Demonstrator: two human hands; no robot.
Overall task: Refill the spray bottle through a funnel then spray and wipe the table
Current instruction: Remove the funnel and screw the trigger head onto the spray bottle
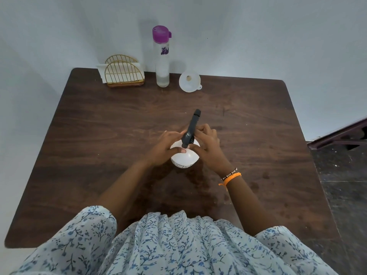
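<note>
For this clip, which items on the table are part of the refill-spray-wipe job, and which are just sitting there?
Part of the job:
spray bottle, gripped by left hand and right hand
funnel
water bottle
table
paper napkins, probably for wiping

Just there:
gold wire napkin holder

The desk (99,135) is dark brown with a streaked wood grain, and near its middle stands a spray bottle (183,155) with a white body and a black trigger head. Along the far edge are a gold wire holder (123,74) with white napkins on a brown base, a clear water bottle (161,56) with a purple cap and purple print, and a white funnel (189,81). The person wears a white garment (168,245) patterned with small blue sprigs, and an orange thread (231,178) beside a black-and-white beaded band (229,174) on the right wrist.
</note>
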